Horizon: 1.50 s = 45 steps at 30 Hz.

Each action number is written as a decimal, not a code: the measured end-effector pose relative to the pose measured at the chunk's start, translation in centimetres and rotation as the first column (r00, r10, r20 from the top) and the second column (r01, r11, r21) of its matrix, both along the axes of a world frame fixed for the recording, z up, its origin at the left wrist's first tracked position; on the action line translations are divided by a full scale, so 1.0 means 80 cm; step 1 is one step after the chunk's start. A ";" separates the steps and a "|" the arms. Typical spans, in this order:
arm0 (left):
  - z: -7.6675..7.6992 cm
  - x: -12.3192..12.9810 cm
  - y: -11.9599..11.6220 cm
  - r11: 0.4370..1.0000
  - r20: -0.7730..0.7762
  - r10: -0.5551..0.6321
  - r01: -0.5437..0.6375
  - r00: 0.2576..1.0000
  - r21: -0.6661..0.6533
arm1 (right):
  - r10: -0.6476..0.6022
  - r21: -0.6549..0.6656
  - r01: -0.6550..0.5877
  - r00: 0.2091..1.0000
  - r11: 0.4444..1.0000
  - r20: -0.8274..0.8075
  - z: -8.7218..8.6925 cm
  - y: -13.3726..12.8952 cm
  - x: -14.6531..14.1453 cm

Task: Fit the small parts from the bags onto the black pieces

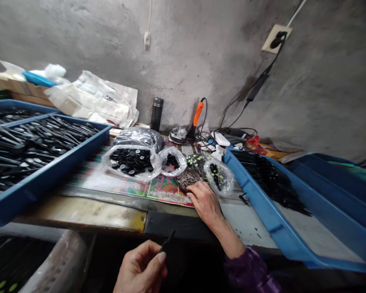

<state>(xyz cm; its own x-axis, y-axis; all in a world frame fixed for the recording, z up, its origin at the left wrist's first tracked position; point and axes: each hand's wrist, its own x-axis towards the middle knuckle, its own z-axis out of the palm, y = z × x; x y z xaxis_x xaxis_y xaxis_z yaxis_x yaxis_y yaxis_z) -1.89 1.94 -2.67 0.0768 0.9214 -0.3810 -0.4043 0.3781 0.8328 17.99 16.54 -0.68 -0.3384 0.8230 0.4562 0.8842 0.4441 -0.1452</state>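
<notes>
My left hand (143,266) is closed in front of the bench edge, pinching a small dark part (168,240) between thumb and fingers; its exact kind does not show. My right hand (205,203) reaches over the bench, fingers bent at a pile of small metal pieces (186,178), perhaps screws. Whether its fingertips hold one is hidden. Beside that pile, a clear plastic bag (228,179) holds black parts with yellow-green ends. Farther left, another bag (131,162) contains black round discs, and a smaller bag (172,162) has small black pieces.
At left, a blue tray (88,160) is full of long black parts. Another blue tray (271,221) on the right holds black strips. An orange-handled tool (198,114) with a cord stands near the wall, beside a dark cylinder (157,114). Crumpled paper (94,97) lies behind.
</notes>
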 end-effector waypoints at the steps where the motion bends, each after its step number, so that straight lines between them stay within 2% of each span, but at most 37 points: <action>1: 0.000 0.000 0.000 1.000 0.004 -0.001 0.001 1.000 0.000 | 0.003 -0.002 -0.003 1.000 1.000 -0.007 0.000 0.001 0.001; 7: 0.006 -0.005 -0.002 0.999 -0.002 -0.046 0.046 0.999 0.003 | 0.005 -0.031 -0.007 0.998 0.999 -0.069 0.002 0.010 -0.001; 12: 0.010 -0.006 -0.007 0.998 0.013 -0.059 0.058 0.998 0.008 | 0.003 -0.043 -0.013 0.979 0.999 -0.204 0.009 0.004 -0.007; 15: 0.011 -0.004 -0.008 0.998 0.022 -0.058 0.057 0.998 0.013 | 0.035 -0.046 -0.052 0.951 0.998 -0.308 0.018 -0.025 -0.013; 18: 0.014 -0.002 -0.008 0.999 0.026 -0.034 0.034 0.999 0.005 | 0.075 -0.076 -0.116 0.909 0.990 -0.409 0.024 -0.076 -0.024; 19: 0.016 -0.002 -0.009 1.000 0.029 -0.027 0.027 0.999 0.002 | 0.079 -0.106 -0.143 0.886 0.984 -0.457 0.025 -0.095 -0.029; 22: 0.021 0.001 -0.011 1.000 0.027 -0.021 0.020 0.999 0.008 | 0.017 -0.297 -0.341 0.682 0.892 -0.731 0.022 -0.144 -0.044; 25: 0.026 0.005 -0.012 1.000 0.015 -0.008 0.007 1.000 0.022 | 0.021 -0.272 -0.430 0.563 0.861 -0.827 0.015 -0.170 -0.054; 28: 0.031 0.010 -0.013 1.000 0.016 0.006 -0.007 1.000 0.025 | 0.071 -0.192 -0.424 0.531 0.885 -0.844 0.009 -0.176 -0.056; 34: 0.040 0.017 -0.017 0.999 -0.003 0.016 -0.016 1.000 0.048 | 0.150 -0.103 -0.401 0.551 0.910 -0.821 0.008 -0.177 -0.055; 41: 0.032 0.023 -0.022 0.992 -0.090 0.044 -0.033 0.995 0.121 | 0.181 -0.040 -0.351 0.572 0.935 -0.800 0.010 -0.184 -0.056; 43: 0.029 0.024 -0.025 0.984 -0.139 0.077 -0.052 0.987 0.173 | 0.152 -0.061 -0.345 0.558 0.937 -0.816 0.006 -0.183 -0.057; 45: 0.027 0.025 -0.026 0.976 -0.169 0.097 -0.061 0.981 0.208 | 0.022 -0.181 -0.373 0.480 0.910 -0.877 0.000 -0.182 -0.059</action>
